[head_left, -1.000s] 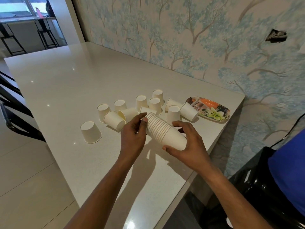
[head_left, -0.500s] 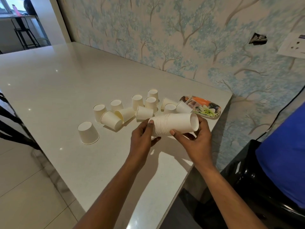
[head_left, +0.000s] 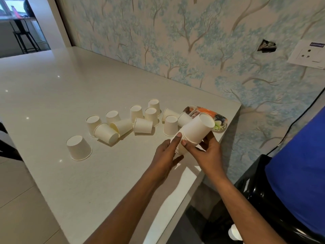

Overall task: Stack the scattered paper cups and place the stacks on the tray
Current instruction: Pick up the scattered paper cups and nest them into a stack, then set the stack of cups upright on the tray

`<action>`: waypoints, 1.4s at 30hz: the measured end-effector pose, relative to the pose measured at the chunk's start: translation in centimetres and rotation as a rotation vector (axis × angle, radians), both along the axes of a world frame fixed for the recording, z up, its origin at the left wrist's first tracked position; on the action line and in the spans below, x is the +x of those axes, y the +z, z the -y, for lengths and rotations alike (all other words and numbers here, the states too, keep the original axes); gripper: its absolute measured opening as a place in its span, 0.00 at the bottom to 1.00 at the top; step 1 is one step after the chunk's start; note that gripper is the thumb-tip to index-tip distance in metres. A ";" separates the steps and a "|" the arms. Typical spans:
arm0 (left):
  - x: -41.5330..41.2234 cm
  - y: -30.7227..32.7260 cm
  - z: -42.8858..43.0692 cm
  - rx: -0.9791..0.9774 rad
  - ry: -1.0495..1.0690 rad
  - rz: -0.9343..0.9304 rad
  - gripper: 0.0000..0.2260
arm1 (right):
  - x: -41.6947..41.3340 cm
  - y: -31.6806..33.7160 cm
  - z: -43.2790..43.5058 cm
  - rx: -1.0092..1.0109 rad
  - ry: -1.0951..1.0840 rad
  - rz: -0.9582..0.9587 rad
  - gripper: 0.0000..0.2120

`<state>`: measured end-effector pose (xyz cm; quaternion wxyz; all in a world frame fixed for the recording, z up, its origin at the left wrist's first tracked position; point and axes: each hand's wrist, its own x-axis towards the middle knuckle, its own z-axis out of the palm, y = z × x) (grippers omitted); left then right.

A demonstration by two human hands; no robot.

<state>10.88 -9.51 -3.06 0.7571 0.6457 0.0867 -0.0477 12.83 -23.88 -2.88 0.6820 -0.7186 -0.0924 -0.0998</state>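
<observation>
Both hands grip one nested stack of cups (head_left: 195, 132) at centre right: left hand (head_left: 167, 155) closed round its rim end, right hand (head_left: 205, 152) under the body. Since a second ago the stack has swung base-up towards the tray (head_left: 221, 120) — probably placement next. About twelve loose cups (head_left: 142, 125) remain on the bench (head_left: 70, 85). Stack hides part of the tray — its contents unclear

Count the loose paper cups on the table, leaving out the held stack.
12 cups: one alone front-left; four left; four middle; three beside the tray. The held stack may hide more.
</observation>
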 end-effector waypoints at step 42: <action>23.7 6.4 3.9 0.479 0.055 0.175 0.27 | 21.8 -1.5 5.4 -0.295 -0.169 -0.061 0.31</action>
